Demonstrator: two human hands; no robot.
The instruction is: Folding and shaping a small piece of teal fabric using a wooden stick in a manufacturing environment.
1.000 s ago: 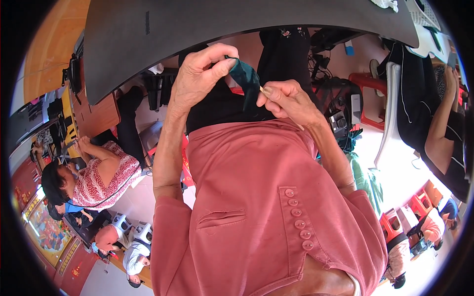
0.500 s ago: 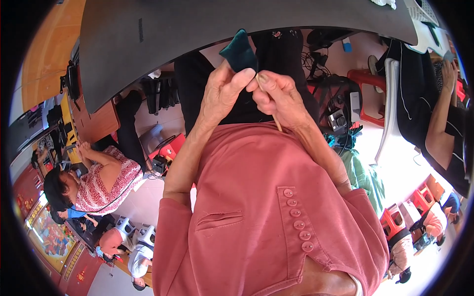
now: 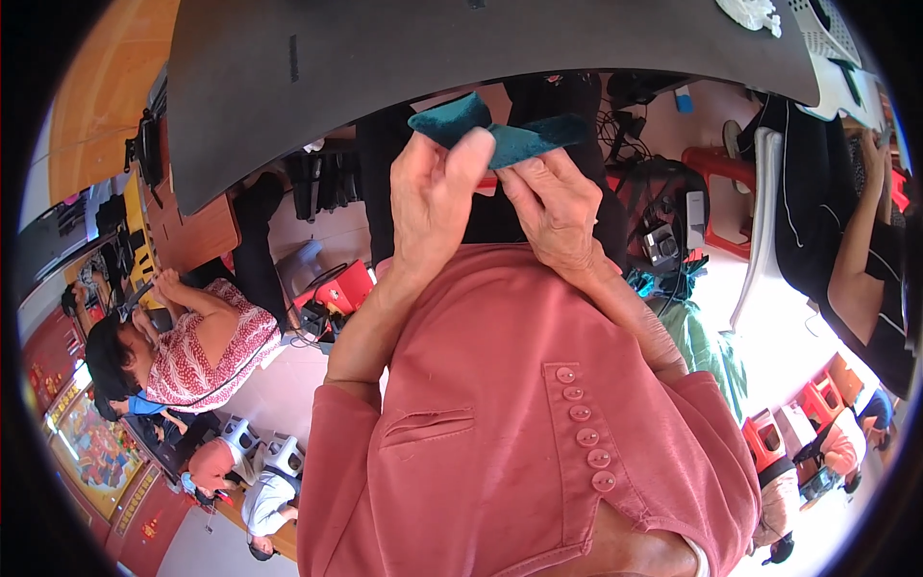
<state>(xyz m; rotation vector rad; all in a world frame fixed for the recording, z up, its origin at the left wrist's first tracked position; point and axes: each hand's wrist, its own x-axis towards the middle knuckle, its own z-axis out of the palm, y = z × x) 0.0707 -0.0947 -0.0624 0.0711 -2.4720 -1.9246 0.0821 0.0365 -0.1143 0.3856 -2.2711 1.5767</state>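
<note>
A dark teal velvety piece of cloth (image 3: 517, 144) stretches between my two hands, just below the near edge of the black table (image 3: 461, 43). My left hand (image 3: 430, 197) pinches its left part, and a flap stands up above the fingers; the thumb is slightly blurred. My right hand (image 3: 556, 207) grips the lower edge of the right part between thumb and fingers. The cloth is folded or bent where the hands meet, and its far right end sticks out past my right fingers. No thin stick shows; whether one is behind the hands cannot be seen.
A red box (image 3: 343, 287) sits on the left below the table. On the right are a red stool (image 3: 716, 236), a white chair edge (image 3: 762, 221), cables and a small camera-like device (image 3: 661, 244). White material (image 3: 750, 14) lies on the table. People sit on both sides.
The cloth has gone from a small bunched flap to a wider strip opened between the hands. My right hand has turned, and the thin stick beneath it no longer shows.
</note>
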